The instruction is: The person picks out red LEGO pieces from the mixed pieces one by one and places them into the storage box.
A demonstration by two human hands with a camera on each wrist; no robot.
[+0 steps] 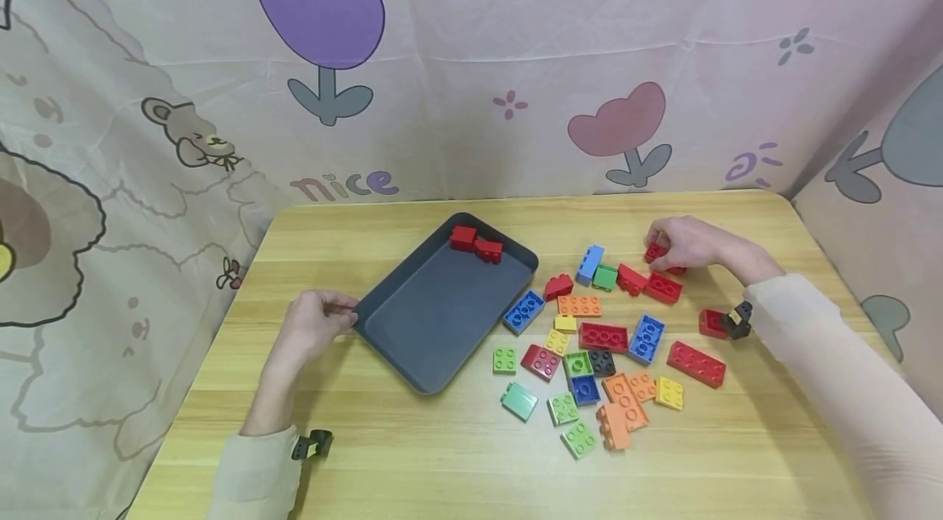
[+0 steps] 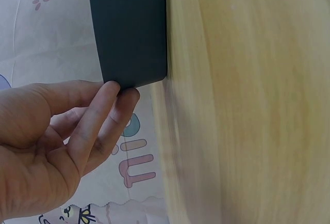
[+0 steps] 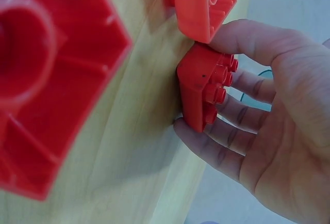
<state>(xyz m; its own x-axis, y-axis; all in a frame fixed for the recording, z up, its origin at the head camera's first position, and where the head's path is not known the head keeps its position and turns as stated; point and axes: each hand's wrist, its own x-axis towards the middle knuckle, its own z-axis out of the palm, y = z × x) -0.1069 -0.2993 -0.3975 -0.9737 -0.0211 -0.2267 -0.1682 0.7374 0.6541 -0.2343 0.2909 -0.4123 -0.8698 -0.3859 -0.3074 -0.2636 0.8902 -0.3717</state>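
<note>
In the head view my left hand [image 1: 315, 325] is at the left corner of a dark grey tray [image 1: 389, 346], its fingers on the rim. The left wrist view shows the thumb and fingertips pinching that corner of the tray [image 2: 129, 33]. Two red bricks [image 1: 463, 239] lie in the tray's far end. At the table's far right my right hand [image 1: 692, 243] grips a red building brick [image 1: 652, 252] against the tabletop. The right wrist view has this brick [image 3: 198, 74] tilted, studs toward the palm, between thumb and fingers; another red brick [image 3: 198, 7] stands right by the thumb.
Loose bricks in several colours spread right of the tray, among them a blue brick [image 1: 524, 312], an orange brick [image 1: 579, 306], a long red brick [image 1: 697, 364] and a light green brick [image 1: 578, 440]. A printed cloth [image 1: 457, 127] hangs behind the wooden table [image 1: 412, 463].
</note>
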